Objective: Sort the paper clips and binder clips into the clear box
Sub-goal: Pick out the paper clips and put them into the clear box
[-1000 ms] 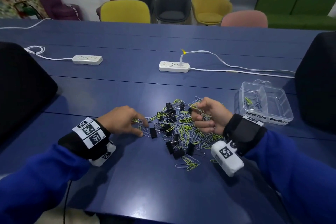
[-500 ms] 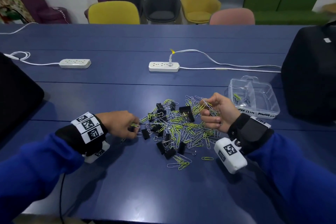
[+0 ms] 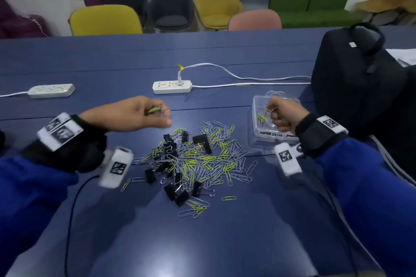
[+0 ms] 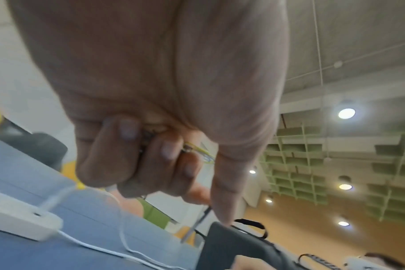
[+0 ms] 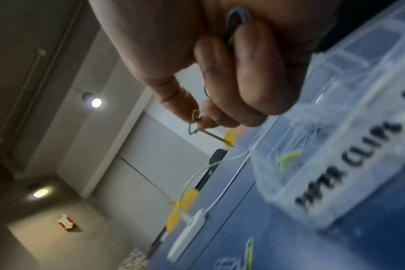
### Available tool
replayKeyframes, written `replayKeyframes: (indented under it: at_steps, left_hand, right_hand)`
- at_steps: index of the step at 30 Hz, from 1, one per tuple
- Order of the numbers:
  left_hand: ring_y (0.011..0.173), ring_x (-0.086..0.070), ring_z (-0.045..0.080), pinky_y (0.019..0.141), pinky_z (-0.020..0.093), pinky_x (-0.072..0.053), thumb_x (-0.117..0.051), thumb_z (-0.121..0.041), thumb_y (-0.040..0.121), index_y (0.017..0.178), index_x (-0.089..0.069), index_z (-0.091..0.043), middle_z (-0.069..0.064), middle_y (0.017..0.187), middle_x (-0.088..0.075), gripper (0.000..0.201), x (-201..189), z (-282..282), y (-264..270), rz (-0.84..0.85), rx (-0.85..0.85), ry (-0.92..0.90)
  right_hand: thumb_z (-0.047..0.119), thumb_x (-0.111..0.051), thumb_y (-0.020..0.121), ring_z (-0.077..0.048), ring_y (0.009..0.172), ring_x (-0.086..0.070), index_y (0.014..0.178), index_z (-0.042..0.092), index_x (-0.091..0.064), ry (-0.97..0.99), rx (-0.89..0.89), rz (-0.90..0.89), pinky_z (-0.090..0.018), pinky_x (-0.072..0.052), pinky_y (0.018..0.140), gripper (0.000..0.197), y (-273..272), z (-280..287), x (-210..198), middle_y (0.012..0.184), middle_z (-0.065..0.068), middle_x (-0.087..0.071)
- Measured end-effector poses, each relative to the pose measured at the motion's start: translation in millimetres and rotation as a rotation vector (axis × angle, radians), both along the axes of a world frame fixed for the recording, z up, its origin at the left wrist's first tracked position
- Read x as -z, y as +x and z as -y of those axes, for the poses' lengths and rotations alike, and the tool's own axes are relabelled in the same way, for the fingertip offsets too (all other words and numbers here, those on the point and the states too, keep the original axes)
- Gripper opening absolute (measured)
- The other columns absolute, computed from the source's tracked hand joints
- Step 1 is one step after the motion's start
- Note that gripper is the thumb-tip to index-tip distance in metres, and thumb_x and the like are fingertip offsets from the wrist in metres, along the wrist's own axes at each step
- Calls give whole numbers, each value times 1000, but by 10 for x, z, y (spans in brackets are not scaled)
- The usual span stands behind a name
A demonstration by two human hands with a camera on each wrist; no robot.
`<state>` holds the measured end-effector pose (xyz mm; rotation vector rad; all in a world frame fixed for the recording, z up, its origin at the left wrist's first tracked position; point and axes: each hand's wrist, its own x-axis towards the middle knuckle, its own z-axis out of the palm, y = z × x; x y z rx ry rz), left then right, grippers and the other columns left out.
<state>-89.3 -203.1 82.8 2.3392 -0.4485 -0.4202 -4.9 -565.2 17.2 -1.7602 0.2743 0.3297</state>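
A heap of green and silver paper clips [image 3: 202, 159] mixed with black binder clips [image 3: 203, 140] lies mid-table. My left hand [image 3: 144, 114] hovers above the heap's far left edge, fingers curled round a few paper clips [image 4: 197, 151]. My right hand [image 3: 279, 114] is over the clear box [image 3: 256, 105] at the right, pinching paper clips [image 5: 197, 120] between thumb and fingers. The box carries a "PAPER CLIPS" label [image 5: 344, 168], and a few green clips [image 3: 261, 118] lie in its left compartment.
Two white power strips [image 3: 172, 86] [image 3: 51, 90] and their cables lie beyond the heap. A black bag [image 3: 355, 74] stands right behind the box. Chairs line the far side of the blue table [image 3: 202, 243].
Both hands have lifted off the heap with clips. The right hand moved right to the box; the left rose and moved rightward above the heap's far edge.
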Motion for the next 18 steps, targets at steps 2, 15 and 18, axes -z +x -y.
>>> replayKeyframes:
  at_steps: [2, 15, 18]
  left_hand:
    - [53, -33, 3, 49, 10, -28, -67, -28, 89, 85, -57, -10, -16, 56, -42, 21, -31, 382, 188, 13, 3, -29]
    - [46, -23, 17, 46, 20, -19, -73, -36, 81, 83, -55, -17, 1, 60, -32, 26, 542, 2323, 1179, -286, -183, 35]
    - [44, -32, 18, 45, 21, -25, -68, -35, 86, 69, -51, -15, 4, 53, -39, 31, 629, 2453, 1174, -253, -216, 160]
  right_hand:
    - [20, -51, 79, -13, 30, -25, 67, 14, -48, -226, 38, 36, -13, -23, 38, 14, 140, 67, 0, 53, -2, -36]
    - [16, -38, 87, -13, 30, -26, 81, 10, -57, -200, 134, -68, -14, -23, 38, 21, 355, 258, 95, 52, -2, -34]
    - [14, -28, 85, -9, 24, -20, 71, 12, -44, 47, 227, -137, -7, -21, 36, 21, 362, 343, 104, 43, 1, -30]
